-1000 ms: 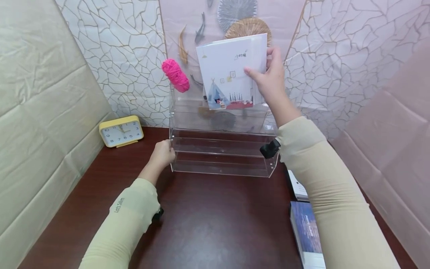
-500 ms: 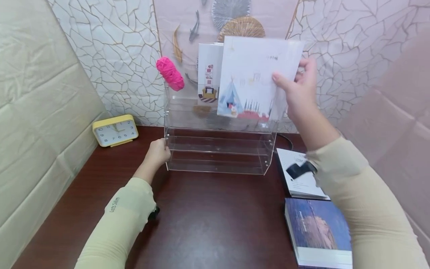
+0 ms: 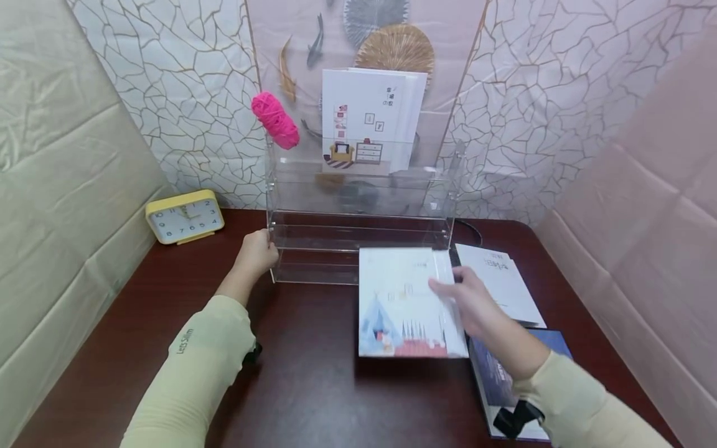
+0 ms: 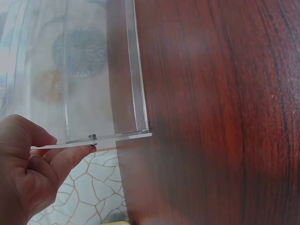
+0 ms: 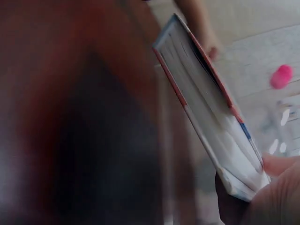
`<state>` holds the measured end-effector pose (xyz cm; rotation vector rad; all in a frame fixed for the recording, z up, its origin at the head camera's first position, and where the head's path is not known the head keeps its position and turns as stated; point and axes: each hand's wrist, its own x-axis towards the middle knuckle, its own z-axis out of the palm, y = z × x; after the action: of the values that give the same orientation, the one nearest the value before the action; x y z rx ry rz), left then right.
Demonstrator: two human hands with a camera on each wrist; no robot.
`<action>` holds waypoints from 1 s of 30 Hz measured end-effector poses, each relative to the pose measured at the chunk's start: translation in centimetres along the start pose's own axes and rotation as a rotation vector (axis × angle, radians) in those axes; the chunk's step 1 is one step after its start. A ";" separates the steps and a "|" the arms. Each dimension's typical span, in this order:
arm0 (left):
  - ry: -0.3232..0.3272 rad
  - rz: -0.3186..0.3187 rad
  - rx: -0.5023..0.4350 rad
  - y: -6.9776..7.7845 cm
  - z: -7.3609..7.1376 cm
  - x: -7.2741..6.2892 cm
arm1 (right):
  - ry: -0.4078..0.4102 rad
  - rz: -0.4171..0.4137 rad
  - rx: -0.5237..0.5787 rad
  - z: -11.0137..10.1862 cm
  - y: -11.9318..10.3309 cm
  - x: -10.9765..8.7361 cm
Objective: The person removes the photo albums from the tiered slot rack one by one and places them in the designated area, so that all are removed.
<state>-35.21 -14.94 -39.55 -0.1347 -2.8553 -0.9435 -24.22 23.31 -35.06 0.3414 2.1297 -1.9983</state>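
My right hand [image 3: 473,302] grips a white album [image 3: 411,311] by its right edge; a blue tent and red strip are printed on its cover. The album hangs above the table, in front of a clear acrylic rack [image 3: 358,214]. In the right wrist view its page edges [image 5: 206,98] show between the two covers. My left hand [image 3: 256,252] pinches the rack's left side panel, thumb on one face and fingers on the other, as the left wrist view shows. A second white album [image 3: 358,124], with a yellow armchair on its cover, stands on the rack's top tier.
Pink yarn [image 3: 276,121] sits at the rack's upper left corner. A yellow alarm clock [image 3: 185,216] stands at the back left. On the right lie a white book [image 3: 504,280] and, nearer, a blue photo album [image 3: 498,379], partly behind my right forearm. Fabric walls enclose the table.
My right hand has drawn the tent-cover album off the rack's top, first rightward, then down toward me. The armchair-cover album behind is now uncovered. My left hand keeps its hold on the rack.
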 end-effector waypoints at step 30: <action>-0.002 -0.026 -0.018 -0.2 0.2 0.0 | 0.101 -0.082 -0.742 0.1 7.0 1.3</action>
<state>-35.29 -14.98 -39.76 -0.1014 -2.8577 -0.9746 -23.37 23.70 -42.16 0.2266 2.7780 -1.0990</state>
